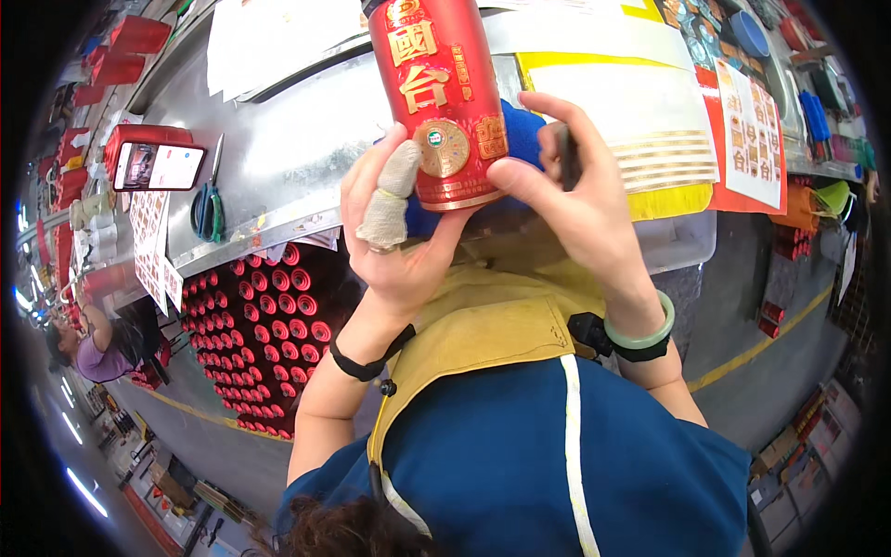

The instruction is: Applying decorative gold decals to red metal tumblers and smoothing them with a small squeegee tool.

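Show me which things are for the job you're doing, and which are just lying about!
Probably for the job:
red bottle, held in the left hand
blue pad, partly hidden behind the bottle
gold-striped sheets, perhaps

Probably just lying about:
phone, untouched
scissors, untouched, though they could be a tool here

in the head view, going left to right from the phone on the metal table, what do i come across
Phone → scissors → red bottle → right hand → white sheet of red-and-gold labels.
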The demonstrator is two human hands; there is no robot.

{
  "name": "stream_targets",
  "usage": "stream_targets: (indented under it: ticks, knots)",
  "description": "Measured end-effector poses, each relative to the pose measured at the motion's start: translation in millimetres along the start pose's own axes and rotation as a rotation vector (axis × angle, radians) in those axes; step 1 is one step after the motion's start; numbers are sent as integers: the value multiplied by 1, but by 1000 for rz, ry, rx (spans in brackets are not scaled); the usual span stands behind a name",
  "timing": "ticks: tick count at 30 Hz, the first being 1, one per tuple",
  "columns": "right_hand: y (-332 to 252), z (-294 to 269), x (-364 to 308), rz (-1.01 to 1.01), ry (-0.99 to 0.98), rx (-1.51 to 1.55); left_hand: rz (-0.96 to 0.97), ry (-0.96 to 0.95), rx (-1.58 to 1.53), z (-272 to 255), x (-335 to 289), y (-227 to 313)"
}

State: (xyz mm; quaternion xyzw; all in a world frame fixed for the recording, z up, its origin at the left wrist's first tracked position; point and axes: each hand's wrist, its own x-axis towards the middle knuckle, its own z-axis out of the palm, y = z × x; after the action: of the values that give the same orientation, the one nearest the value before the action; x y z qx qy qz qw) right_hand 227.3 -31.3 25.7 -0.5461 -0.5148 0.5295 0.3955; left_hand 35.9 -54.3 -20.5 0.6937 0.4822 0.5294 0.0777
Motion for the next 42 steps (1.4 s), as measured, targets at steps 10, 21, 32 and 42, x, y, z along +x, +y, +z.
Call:
stream_targets:
  ticks: [10,21,32,42]
  knots:
    - [11,5,5,-35,-39,-18,94,4,69,4,1,-1]
    - [8,6,2,-60,-24,-98,135,-11,102,3,-3,-2]
    - [0,-20,13,-87,57,145,273,-104,527,12,-1,9]
    - [-25,-27,32,-570,226,-102,-262,-193,12,2,12,-3]
